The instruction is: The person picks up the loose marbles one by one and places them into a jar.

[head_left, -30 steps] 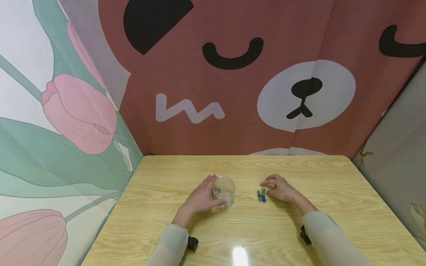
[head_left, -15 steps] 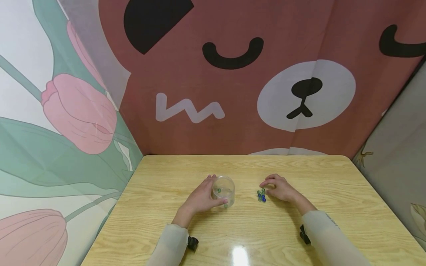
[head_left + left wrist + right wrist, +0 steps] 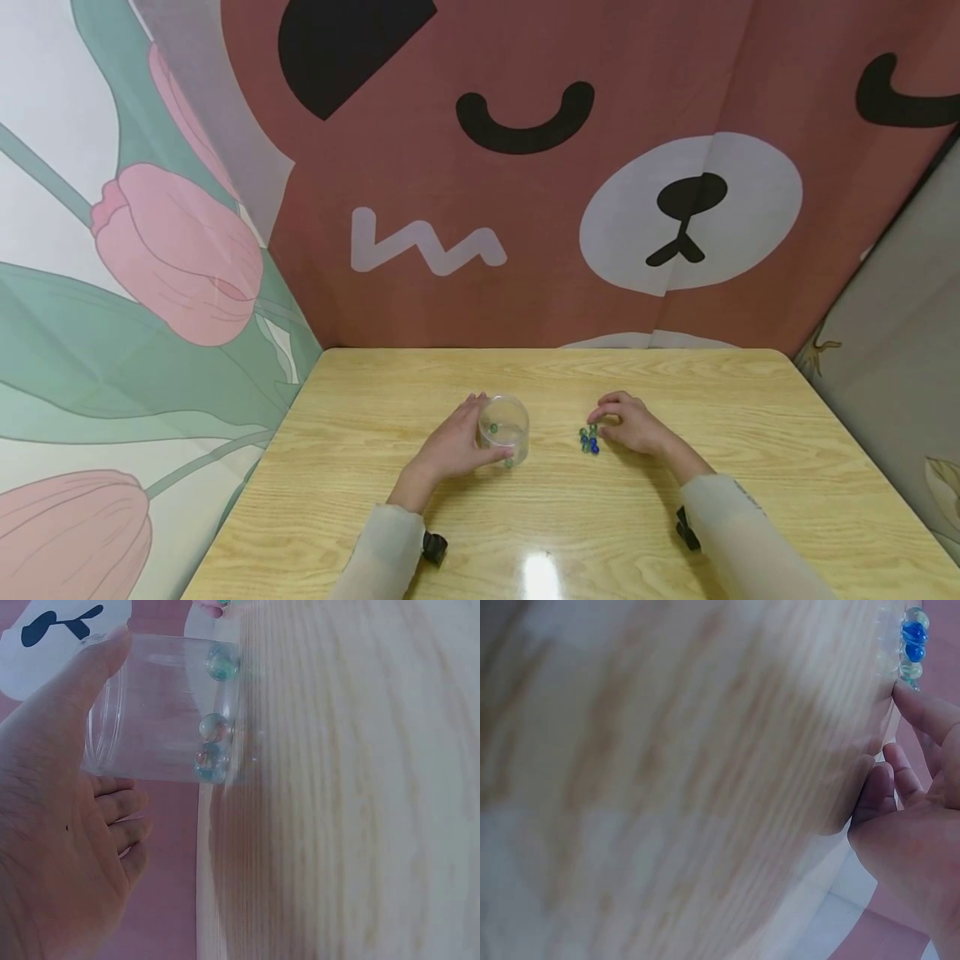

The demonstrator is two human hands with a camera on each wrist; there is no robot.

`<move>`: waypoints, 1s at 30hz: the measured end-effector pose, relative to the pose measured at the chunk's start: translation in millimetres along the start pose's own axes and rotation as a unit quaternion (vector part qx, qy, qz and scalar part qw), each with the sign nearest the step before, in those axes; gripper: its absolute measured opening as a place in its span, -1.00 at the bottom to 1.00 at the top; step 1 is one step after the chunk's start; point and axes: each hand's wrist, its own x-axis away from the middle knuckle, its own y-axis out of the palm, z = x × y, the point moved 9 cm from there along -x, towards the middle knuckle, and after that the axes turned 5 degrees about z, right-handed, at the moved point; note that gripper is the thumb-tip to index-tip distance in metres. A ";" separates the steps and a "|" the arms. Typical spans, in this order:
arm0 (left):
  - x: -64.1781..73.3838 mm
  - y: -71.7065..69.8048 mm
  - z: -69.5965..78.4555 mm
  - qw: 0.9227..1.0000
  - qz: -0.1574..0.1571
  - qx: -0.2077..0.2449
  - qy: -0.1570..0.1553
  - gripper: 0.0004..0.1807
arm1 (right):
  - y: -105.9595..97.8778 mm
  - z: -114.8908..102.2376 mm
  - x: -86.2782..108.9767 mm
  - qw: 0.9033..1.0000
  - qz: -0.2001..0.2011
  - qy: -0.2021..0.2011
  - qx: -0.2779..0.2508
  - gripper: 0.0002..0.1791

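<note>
My left hand [image 3: 456, 443] grips a clear plastic jar [image 3: 513, 435] that stands upright on the wooden table, thumb on the near side and fingers behind. Several glassy marbles [image 3: 214, 726] lie at the bottom of the jar. To the right of it, a small cluster of marbles [image 3: 585, 442], clear green and blue, rests on the table. My right hand [image 3: 633, 427] is at the right side of this cluster, thumb and index tips right at a green marble [image 3: 593, 428]. Whether they pinch it I cannot tell.
The pale wooden table [image 3: 525, 517] has its far edge against a reddish cloth [image 3: 420, 317] printed with a bear's face. A tulip-patterned cloth [image 3: 225, 392] hangs along the left side.
My right index finger has drawn slightly toward the thumb, closer around the green marble. The left hand, the jar and the other marbles have not visibly moved.
</note>
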 end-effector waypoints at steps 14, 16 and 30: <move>0.7 -0.6 -0.1 1.000 -0.002 0.005 -0.007 0.17 | 0.6 0.2 1.8 1.000 -0.013 0.003 -0.018 -0.82; 0.8 -0.7 0.0 1.000 -0.003 0.004 -0.007 0.17 | 0.3 -0.2 1.8 1.000 -0.012 0.002 -0.018 -0.83; 1.8 -1.1 0.9 1.000 -0.004 0.007 -0.011 0.16 | 0.2 3.5 1.2 1.000 -0.009 -0.001 -0.008 -0.94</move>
